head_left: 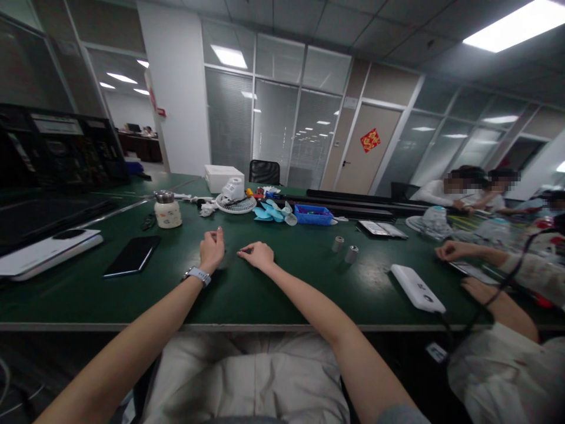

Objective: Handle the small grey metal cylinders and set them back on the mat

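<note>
My left hand (212, 249), with a watch on its wrist, rests on the green table (282, 288) with its fingers curled in a loose fist. My right hand (256, 255) lies close beside it, fingers curled and pinched together on the table top. Whether either hand holds anything small I cannot make out. A black phone (132, 255) lies flat to the left of my left hand. Two small grey cylinders (345, 248) stand to the right of my right hand.
A white jar (167, 209), a white fan part (235, 197), blue fan blades (272, 212) and a blue tray (313, 214) sit further back. A white device (46, 251) lies at left, a white power strip (417, 287) at right. A neighbouring person's arms (485, 259) rest at right; other people sit beyond.
</note>
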The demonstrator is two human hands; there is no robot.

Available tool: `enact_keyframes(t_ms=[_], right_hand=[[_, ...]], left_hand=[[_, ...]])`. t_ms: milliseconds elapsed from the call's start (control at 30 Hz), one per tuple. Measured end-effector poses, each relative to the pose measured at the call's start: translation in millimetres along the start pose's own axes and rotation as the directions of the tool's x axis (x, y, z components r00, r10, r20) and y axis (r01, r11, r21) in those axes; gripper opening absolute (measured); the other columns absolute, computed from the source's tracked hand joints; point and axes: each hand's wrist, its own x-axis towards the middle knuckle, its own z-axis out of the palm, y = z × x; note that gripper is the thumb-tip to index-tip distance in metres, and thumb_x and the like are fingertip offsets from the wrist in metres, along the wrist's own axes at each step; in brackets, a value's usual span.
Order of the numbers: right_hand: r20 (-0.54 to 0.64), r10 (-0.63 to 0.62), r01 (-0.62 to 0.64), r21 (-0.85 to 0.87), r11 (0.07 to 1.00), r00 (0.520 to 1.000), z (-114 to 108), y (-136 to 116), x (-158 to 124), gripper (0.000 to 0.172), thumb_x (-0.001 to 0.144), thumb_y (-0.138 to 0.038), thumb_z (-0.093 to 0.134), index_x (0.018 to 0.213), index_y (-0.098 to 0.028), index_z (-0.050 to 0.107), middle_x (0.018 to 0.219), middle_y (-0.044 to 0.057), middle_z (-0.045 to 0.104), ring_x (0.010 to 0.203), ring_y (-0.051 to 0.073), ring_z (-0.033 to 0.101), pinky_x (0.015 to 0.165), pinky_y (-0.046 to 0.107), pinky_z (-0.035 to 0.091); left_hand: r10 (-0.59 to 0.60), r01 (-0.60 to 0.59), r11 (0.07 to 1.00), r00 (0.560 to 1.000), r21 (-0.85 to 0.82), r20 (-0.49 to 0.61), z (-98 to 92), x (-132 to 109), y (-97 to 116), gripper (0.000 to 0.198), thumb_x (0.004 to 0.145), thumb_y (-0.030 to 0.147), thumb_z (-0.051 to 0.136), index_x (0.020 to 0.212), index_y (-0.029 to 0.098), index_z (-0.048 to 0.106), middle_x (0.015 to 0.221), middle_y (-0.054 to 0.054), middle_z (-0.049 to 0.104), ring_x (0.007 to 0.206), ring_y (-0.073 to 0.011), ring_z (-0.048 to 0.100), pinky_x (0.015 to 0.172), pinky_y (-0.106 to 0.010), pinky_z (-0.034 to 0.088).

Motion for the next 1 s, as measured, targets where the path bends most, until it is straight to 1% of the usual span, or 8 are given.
enact_keyframes(t_ms=[100, 233, 333, 433, 500, 600, 833, 1000], right_hand=[[-0.031, -0.035, 0.035, -0.016, 0.999, 0.999, -9, -3, -5, 0.033, 0.080, -0.057, 0.060, 0.094, -0.031, 0.075, 0.086, 0.001, 0.072, 0.081, 0.017, 0.065, 0.071, 0.025, 0.046], [-0.257, -0.200, 0.152, -0.196, 0.969, 0.946, -77, 34, -18, 0.030, 0.086, -0.051, 0.056, 0.096, -0.030, 0.074, 0.094, 0.004, 0.071, 0.088, 0.019, 0.061, 0.084, 0.031, 0.039], [-0.550, -0.053, -0.122, -0.277, 0.953, 0.834, -143, 98, -30, 0.032, 0.087, -0.047, 0.055, 0.100, -0.025, 0.074, 0.099, 0.010, 0.069, 0.097, 0.024, 0.057, 0.086, 0.036, 0.036], [-0.675, 0.219, -0.449, -0.185, 0.874, 0.704, -181, 163, -42, 0.033, 0.086, -0.048, 0.055, 0.101, -0.025, 0.074, 0.095, 0.011, 0.070, 0.093, 0.026, 0.060, 0.083, 0.039, 0.038], [-0.655, 0.324, -0.536, -0.147, 0.832, 0.682, -186, 192, -47, 0.030, 0.084, -0.048, 0.057, 0.098, -0.027, 0.075, 0.094, 0.009, 0.071, 0.091, 0.026, 0.061, 0.082, 0.039, 0.040], [-0.589, 0.391, -0.556, -0.122, 0.823, 0.707, -179, 210, -49, 0.028, 0.082, -0.047, 0.060, 0.095, -0.027, 0.075, 0.094, 0.009, 0.072, 0.089, 0.024, 0.064, 0.079, 0.035, 0.043], [-0.612, 0.418, -0.571, -0.068, 0.818, 0.672, -173, 211, -45, 0.029, 0.084, -0.045, 0.057, 0.098, -0.026, 0.075, 0.095, 0.011, 0.072, 0.090, 0.025, 0.066, 0.078, 0.035, 0.046], [-0.550, 0.494, -0.599, -0.012, 0.801, 0.673, -175, 214, -46, 0.030, 0.083, -0.047, 0.057, 0.097, -0.027, 0.075, 0.100, 0.012, 0.071, 0.097, 0.030, 0.065, 0.083, 0.042, 0.046]], left_hand=[[-0.016, 0.016, 1.000, 1.000, 0.016, -0.008, 1.1, 1, 0, 0.058, 0.088, 0.062, 0.025, 0.106, 0.014, 0.053, 0.095, -0.015, 0.068, 0.091, -0.0295, 0.062, 0.082, -0.040, 0.044], [-0.021, 0.021, 1.000, 1.000, 0.005, 0.002, 1.0, 1, 1, 0.057, 0.088, 0.061, 0.025, 0.106, 0.014, 0.053, 0.092, -0.014, 0.069, 0.091, -0.0294, 0.061, 0.082, -0.040, 0.044], [-0.005, 0.005, 1.000, 1.000, 0.001, 0.006, 1.2, 0, 1, 0.056, 0.088, 0.061, 0.027, 0.105, 0.015, 0.053, 0.092, -0.013, 0.069, 0.091, -0.0296, 0.061, 0.082, -0.040, 0.045], [0.004, -0.004, 1.000, 1.000, 0.010, 0.005, 2.2, 0, 0, 0.056, 0.088, 0.061, 0.028, 0.105, 0.014, 0.054, 0.093, -0.014, 0.069, 0.092, -0.0300, 0.061, 0.083, -0.041, 0.044], [0.002, -0.002, 1.000, 1.000, 0.016, 0.013, 2.7, 0, 0, 0.056, 0.088, 0.061, 0.027, 0.105, 0.014, 0.054, 0.094, -0.014, 0.069, 0.092, -0.0302, 0.061, 0.082, -0.041, 0.044], [-0.001, 0.000, 1.000, 1.000, 0.023, 0.026, 2.4, 1, -1, 0.057, 0.088, 0.062, 0.027, 0.106, 0.014, 0.054, 0.093, -0.014, 0.069, 0.091, -0.0302, 0.062, 0.081, -0.041, 0.045], [-0.005, 0.005, 1.000, 0.998, 0.012, 0.056, -1.3, -3, 4, 0.054, 0.088, 0.059, 0.029, 0.106, 0.014, 0.052, 0.091, -0.013, 0.070, 0.091, -0.0294, 0.062, 0.081, -0.040, 0.044], [-0.006, 0.005, 1.000, 0.998, 0.024, 0.066, -1.7, -4, 4, 0.052, 0.088, 0.059, 0.030, 0.107, 0.015, 0.052, 0.091, -0.013, 0.070, 0.091, -0.0293, 0.062, 0.081, -0.040, 0.044]])
